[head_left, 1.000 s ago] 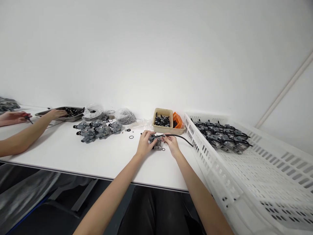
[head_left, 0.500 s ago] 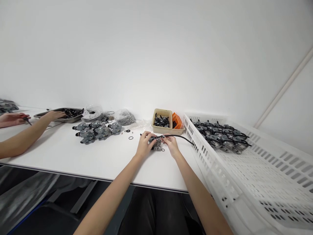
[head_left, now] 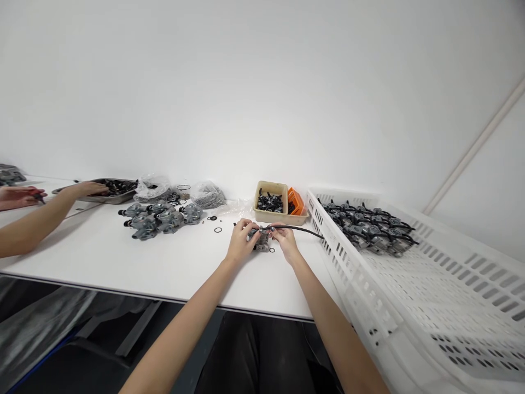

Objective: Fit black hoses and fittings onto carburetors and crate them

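Grey die-cast carburettor body (head_left: 261, 244) is held on the white tabletop (head_left: 123, 268), directly in front of the person and between both hands. It is clasped by the curled fingers of the left hand (head_left: 241, 243), apparently so that it is kept steady, while a black flexible hose (head_left: 299, 227) appears to be pinched near its end by the right hand (head_left: 286, 242), though the exact contact is partly hidden by the fingers. Small black rubber O-rings (head_left: 217, 230) are left loose close by, seemingly for easy reach. Behind the hands stand a beige plastic tub (head_left: 270, 217) of black parts and an orange slotted basket (head_left: 296, 201). Similar carburettors (head_left: 369, 232) are massed in a white perforated plastic crate (head_left: 430, 306) on the right, and others (head_left: 158, 220) are clustered on the left. Further left, a co-worker's hand (head_left: 86, 189) is rested at a steel tray (head_left: 123, 187), and a red-handled screwdriver (head_left: 39, 195) is gripped by the co-worker's other hand (head_left: 18, 197).
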Available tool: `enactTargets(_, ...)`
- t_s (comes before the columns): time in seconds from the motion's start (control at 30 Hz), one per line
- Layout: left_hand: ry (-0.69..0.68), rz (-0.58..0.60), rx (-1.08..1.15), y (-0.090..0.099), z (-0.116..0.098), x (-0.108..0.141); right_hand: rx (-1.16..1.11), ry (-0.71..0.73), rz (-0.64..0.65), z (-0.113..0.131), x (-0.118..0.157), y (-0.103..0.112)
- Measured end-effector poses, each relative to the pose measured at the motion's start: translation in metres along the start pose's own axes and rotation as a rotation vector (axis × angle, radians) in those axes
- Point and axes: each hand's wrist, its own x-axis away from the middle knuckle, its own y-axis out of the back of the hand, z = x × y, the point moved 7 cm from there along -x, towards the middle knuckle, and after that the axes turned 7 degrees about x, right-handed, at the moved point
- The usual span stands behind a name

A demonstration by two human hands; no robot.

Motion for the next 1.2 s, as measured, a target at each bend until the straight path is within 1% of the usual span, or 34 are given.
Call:
enactTargets(0.2,-0.010,-0.010,0.022,0.0026,-0.0027,-0.0002,-0.003,-0.026,-0.013,-0.0034,-0.0005,0.0034)
enactTargets(0.5,0.006,-0.037,0.013,0.0040,0.0027,-0.0003,0.024,-0.048,-0.024,-0.0042,-0.0002,0.0034)
enactTargets(0.7,0.025,-0.014,0.007,0.0024,0.0024,0.0003,0.029,-0.033,-0.019,-0.0026,0.0001,0.0031)
enactTargets(0.93,0.023,0.008,0.017,0.0008,-0.0027,-0.0002,0.032,-0.005,-0.002,-0.0014,-0.0003,0.0018)
enactTargets(1.2,0.021,0.009,0.008,0.0005,-0.0035,0.0010,0.027,0.028,0.007,0.0002,0.0005,-0.0002)
